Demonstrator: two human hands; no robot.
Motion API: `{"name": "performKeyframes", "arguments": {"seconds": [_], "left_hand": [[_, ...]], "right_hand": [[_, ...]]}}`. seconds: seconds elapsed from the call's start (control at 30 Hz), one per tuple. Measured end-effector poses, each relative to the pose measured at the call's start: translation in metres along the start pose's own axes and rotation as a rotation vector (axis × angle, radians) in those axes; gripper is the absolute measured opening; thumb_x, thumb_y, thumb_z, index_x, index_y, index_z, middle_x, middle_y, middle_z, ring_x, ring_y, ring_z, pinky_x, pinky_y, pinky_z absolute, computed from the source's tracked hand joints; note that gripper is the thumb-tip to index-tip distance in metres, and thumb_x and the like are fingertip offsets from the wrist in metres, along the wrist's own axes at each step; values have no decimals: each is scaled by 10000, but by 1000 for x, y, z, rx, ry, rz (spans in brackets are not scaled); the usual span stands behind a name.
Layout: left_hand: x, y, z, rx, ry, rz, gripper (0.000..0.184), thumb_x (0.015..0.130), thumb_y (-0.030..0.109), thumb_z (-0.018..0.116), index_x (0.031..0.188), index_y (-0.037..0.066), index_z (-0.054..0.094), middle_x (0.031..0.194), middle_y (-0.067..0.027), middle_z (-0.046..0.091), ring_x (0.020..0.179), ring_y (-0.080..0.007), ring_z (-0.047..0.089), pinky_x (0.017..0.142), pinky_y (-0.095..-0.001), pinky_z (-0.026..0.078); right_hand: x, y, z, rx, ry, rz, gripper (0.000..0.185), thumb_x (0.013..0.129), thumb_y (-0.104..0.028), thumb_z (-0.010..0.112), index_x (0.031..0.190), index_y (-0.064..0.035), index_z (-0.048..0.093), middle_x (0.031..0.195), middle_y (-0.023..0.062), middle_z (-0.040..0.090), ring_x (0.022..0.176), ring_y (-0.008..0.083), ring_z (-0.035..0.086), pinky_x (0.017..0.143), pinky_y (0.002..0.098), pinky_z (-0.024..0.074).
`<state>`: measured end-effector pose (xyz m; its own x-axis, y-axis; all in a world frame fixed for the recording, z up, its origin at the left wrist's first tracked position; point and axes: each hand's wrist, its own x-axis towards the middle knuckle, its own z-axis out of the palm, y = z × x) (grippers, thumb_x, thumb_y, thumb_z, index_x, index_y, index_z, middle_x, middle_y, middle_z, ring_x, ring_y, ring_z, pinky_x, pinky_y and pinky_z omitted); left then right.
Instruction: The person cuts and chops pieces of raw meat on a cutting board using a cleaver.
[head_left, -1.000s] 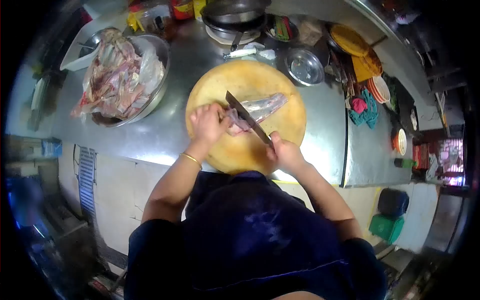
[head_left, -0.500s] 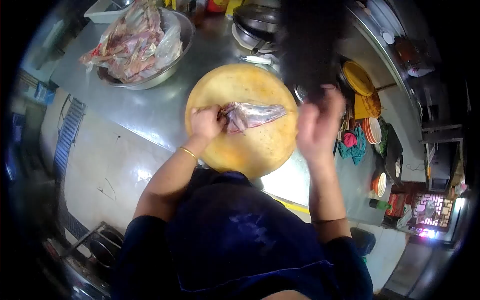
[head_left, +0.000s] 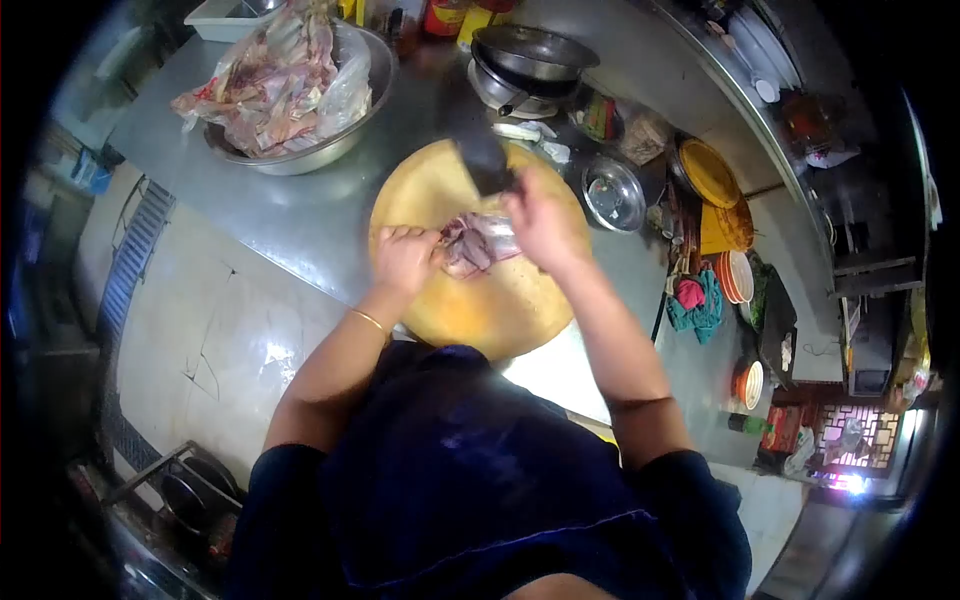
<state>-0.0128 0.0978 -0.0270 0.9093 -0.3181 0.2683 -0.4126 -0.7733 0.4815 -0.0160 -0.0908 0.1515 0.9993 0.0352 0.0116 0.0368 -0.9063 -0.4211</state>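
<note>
A piece of raw meat lies across the round yellowish chopping board. My left hand is closed on the meat's left end and rests on the board. My right hand grips a dark, broad-bladed cleaver, blurred by motion, above the far part of the board. That hand covers the right end of the meat. Where the blade's edge sits relative to the meat, I cannot tell.
At the far left a metal basin holds a heap of raw meat and a plastic bag. Pans stand behind the board, and a metal bowl sits to its right. Cloths and orange-rimmed bowls lie farther right.
My right hand has swung down and left from beside the board, bringing the cleaver over it. My left hand keeps its hold on the meat. The view has shifted slightly.
</note>
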Motion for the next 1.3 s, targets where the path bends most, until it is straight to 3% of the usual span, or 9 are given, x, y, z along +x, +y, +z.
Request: {"name": "performKeyframes", "arguments": {"seconds": [0.1,0.2,0.3,0.4,0.63,0.77,0.87,0.97,1.3], "left_hand": [[-2,-2,7,50,114,20,182,760,294,691,897,174,694,837,-20,669,902,-210,623,834,-384,388],[-3,-3,8,43,111,20,183,745,282,698,891,171,693,855,-22,667,903,-214,618,835,-385,388],[-7,0,2,20,136,38,174,734,248,692,888,166,694,832,-18,663,891,-211,616,834,-382,386],[-25,8,-9,8,100,59,192,722,234,696,899,161,700,817,-16,668,852,-217,622,822,-385,390],[-66,-11,-15,-87,120,-221,210,708,231,712,895,137,694,822,-42,680,791,-251,628,804,-401,397],[-26,-12,-23,24,215,-209,259,698,242,710,929,128,683,888,-73,674,863,-271,626,827,-422,392],[-29,-5,-20,3,109,-208,320,703,267,706,989,127,669,967,-89,659,947,-279,609,872,-440,388],[-23,5,-25,-4,137,-178,378,719,299,692,1056,131,655,1041,-90,644,1031,-277,584,940,-441,374],[45,66,17,40,-252,42,555,766,455,725,1198,121,623,1169,-89,636,1170,-276,539,993,-439,354]], "right_hand": [[-1,-11,-51,194,555,-325,357,945,-171,568,1256,-30,464,906,213,673,727,440,645,633,465,525],[-32,19,-23,307,583,-330,394,921,-141,586,1273,-25,455,913,216,675,743,445,648,662,485,525],[-70,85,69,-182,-261,57,400,926,-232,572,1261,-33,480,968,230,673,849,427,657,769,504,515],[-51,75,60,-114,-286,35,406,937,-299,554,1246,-43,495,977,243,669,911,416,656,808,506,498],[-38,19,-48,197,557,-249,288,962,-196,568,1181,-31,481,757,124,593,649,287,600,642,395,512],[-53,8,-84,720,840,-499,87,1020,-150,459,980,-74,466,733,17,569,530,49,491,450,179,368],[-67,121,47,-119,468,-153,231,943,-205,551,1040,2,521,693,190,633,618,404,637,627,497,527],[-74,113,64,-123,-91,183,330,914,-229,586,1103,27,499,811,261,671,762,450,658,689,517,521],[-107,109,46,-122,-183,179,289,935,-248,544,1064,7,504,827,249,677,800,419,674,717,490,525]]}}
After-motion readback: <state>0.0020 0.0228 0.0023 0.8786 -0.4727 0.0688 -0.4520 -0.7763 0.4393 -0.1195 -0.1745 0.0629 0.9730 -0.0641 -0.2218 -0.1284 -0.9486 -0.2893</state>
